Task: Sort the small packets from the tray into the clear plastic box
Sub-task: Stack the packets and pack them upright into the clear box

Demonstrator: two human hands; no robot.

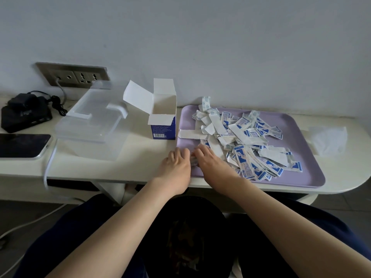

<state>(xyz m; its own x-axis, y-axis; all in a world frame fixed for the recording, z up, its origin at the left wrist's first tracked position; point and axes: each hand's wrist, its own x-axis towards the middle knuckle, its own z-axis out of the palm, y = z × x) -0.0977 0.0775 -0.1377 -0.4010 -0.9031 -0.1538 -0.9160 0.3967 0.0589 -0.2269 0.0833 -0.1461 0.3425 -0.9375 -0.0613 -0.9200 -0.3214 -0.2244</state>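
A heap of small blue-and-white packets (249, 141) covers the middle of a lilac tray (297, 177) on the right of the table. At the tray's near left corner my left hand (176, 165) and my right hand (210, 159) meet, fingers curled round a small bundle of packets (193, 160) held between them. The bundle is mostly hidden by the fingers. The clear plastic box (94, 137) stands on the table to the left, its lid (96, 105) lying across its top.
An open white-and-blue carton (162, 117) stands between box and tray. A phone (22, 145), a black charger (24, 115) with cables and a wall socket (74, 75) are at far left. A clear plastic wrapper (327, 139) lies right of the tray.
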